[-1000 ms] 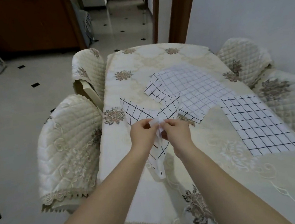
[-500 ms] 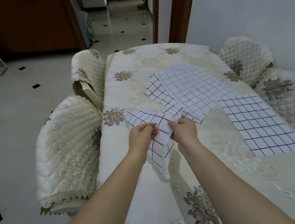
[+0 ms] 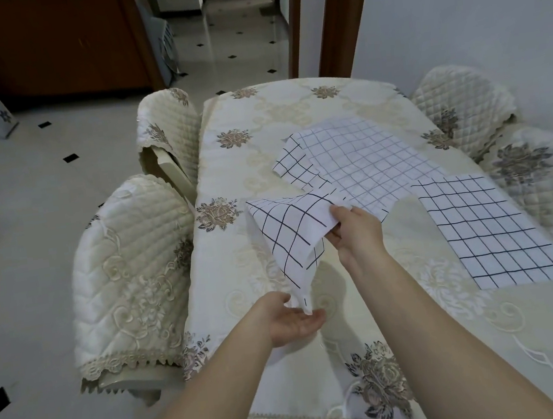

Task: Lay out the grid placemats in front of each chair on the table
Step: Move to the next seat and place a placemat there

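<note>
A white placemat with a black grid [image 3: 290, 238] hangs folded above the table's near left part. My right hand [image 3: 357, 231] pinches its upper right corner. My left hand [image 3: 291, 319] is below it, palm up, with the mat's lowest corner between thumb and fingers. Another grid placemat [image 3: 491, 229] lies flat at the right side, in front of the near right chair [image 3: 548, 185]. A loose pile of further grid placemats [image 3: 362, 161] lies in the middle of the table [image 3: 319, 359].
The table wears a cream floral cloth. Two quilted cream chairs stand at the left, near [image 3: 131, 281] and far [image 3: 169, 132], and a far right chair [image 3: 462, 102] stands against the wall. Tiled floor spreads to the left.
My hands have parted: the left dropped to the mat's lowest corner while the right stayed at its upper corner. The bunched mat has started to spread out.
</note>
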The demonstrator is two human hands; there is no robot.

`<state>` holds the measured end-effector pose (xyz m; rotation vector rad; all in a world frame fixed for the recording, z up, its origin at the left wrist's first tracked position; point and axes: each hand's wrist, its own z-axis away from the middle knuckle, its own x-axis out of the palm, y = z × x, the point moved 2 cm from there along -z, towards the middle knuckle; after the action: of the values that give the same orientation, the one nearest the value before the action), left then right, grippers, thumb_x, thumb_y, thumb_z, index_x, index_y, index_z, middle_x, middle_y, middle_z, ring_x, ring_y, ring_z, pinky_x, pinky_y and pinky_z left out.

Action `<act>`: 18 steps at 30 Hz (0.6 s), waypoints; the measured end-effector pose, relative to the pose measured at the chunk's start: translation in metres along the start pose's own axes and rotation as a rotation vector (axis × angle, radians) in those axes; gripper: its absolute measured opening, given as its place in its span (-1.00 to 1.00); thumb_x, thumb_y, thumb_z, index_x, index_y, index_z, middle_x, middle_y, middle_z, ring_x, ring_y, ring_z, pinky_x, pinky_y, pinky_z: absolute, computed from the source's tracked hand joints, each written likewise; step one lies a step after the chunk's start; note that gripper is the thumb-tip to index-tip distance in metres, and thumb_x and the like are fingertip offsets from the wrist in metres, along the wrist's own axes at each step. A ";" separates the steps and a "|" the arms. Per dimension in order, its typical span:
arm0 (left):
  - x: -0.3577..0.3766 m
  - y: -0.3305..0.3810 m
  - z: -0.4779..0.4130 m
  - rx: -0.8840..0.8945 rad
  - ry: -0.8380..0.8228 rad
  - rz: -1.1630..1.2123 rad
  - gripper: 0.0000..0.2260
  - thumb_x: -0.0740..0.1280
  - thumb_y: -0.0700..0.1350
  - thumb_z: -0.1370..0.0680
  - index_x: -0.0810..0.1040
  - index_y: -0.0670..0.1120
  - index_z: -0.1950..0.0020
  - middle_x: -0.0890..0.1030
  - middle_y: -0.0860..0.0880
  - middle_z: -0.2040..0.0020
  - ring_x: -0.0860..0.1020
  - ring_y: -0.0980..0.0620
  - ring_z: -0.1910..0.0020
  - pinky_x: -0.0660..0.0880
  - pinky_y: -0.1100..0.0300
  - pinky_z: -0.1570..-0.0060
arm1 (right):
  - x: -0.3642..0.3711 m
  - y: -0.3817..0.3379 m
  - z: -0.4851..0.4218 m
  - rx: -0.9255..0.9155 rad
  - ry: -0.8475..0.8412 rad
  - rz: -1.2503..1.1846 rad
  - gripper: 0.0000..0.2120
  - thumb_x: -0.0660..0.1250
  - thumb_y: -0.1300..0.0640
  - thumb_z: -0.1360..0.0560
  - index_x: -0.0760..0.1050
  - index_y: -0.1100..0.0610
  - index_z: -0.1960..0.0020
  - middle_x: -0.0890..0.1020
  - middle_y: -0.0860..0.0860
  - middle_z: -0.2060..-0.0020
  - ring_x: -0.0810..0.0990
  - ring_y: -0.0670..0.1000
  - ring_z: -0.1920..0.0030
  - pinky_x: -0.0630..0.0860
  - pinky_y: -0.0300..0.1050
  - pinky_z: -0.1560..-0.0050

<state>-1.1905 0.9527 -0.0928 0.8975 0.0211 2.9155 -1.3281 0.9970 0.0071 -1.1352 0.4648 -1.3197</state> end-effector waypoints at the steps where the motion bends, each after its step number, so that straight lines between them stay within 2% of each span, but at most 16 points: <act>1: 0.001 -0.001 0.000 0.007 -0.002 0.046 -0.68 0.02 -0.15 -0.67 0.33 -0.41 -0.20 0.50 -0.39 -0.05 0.52 -0.27 0.09 0.59 -0.15 0.16 | -0.002 -0.001 -0.001 -0.007 0.016 -0.002 -0.84 0.27 0.37 -0.50 0.50 0.21 0.23 0.60 0.08 0.26 0.59 0.01 0.26 0.63 -0.07 0.11; 3: 0.004 0.001 0.003 0.036 0.015 0.037 -0.75 0.03 -0.25 -0.64 0.42 -0.40 -0.04 0.51 -0.29 0.07 0.48 -0.13 0.22 0.58 0.02 0.34 | -0.009 -0.004 -0.003 -0.023 0.040 -0.015 -0.83 0.26 0.38 -0.49 0.50 0.21 0.24 0.59 0.08 0.27 0.58 0.03 0.25 0.61 -0.05 0.09; 6: 0.006 0.009 0.008 0.072 0.055 -0.030 -0.85 0.13 -0.31 -0.60 0.47 -0.32 0.02 0.51 -0.18 0.15 0.43 -0.03 0.31 0.52 0.22 0.41 | -0.018 -0.008 -0.005 -0.039 0.060 -0.024 -0.82 0.24 0.40 -0.48 0.49 0.22 0.25 0.57 0.09 0.27 0.56 0.05 0.23 0.61 -0.04 0.08; 10: 0.012 0.022 0.022 0.173 0.095 -0.076 -0.90 0.29 -0.29 -0.56 0.48 -0.26 0.16 0.55 -0.15 0.34 0.39 0.01 0.33 0.39 0.19 0.29 | -0.029 -0.012 -0.009 -0.048 0.095 -0.027 -0.84 0.25 0.38 -0.49 0.49 0.21 0.23 0.58 0.10 0.24 0.57 0.04 0.25 0.61 -0.03 0.08; 14: 0.022 0.045 0.037 0.294 0.106 -0.080 -0.91 0.34 -0.23 -0.54 0.49 -0.20 0.15 0.50 -0.13 0.29 0.41 0.02 0.32 0.47 0.21 0.34 | -0.040 -0.014 -0.017 -0.021 0.128 -0.038 -0.89 0.30 0.34 -0.51 0.49 0.21 0.19 0.60 0.11 0.21 0.61 0.05 0.23 0.62 -0.06 0.18; 18: 0.038 0.074 0.055 0.434 0.100 -0.070 -0.86 0.31 -0.19 -0.57 0.49 -0.19 0.18 0.56 -0.11 0.53 0.48 0.04 0.31 0.43 0.23 0.28 | -0.039 -0.017 -0.023 0.029 0.103 -0.061 -0.94 0.32 0.32 -0.51 0.47 0.24 0.13 0.61 0.15 0.18 0.63 0.11 0.23 0.63 0.00 0.09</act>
<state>-1.1968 0.8817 -0.0229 0.7739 0.6995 2.9342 -1.3655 1.0268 -0.0007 -1.0680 0.4881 -1.4384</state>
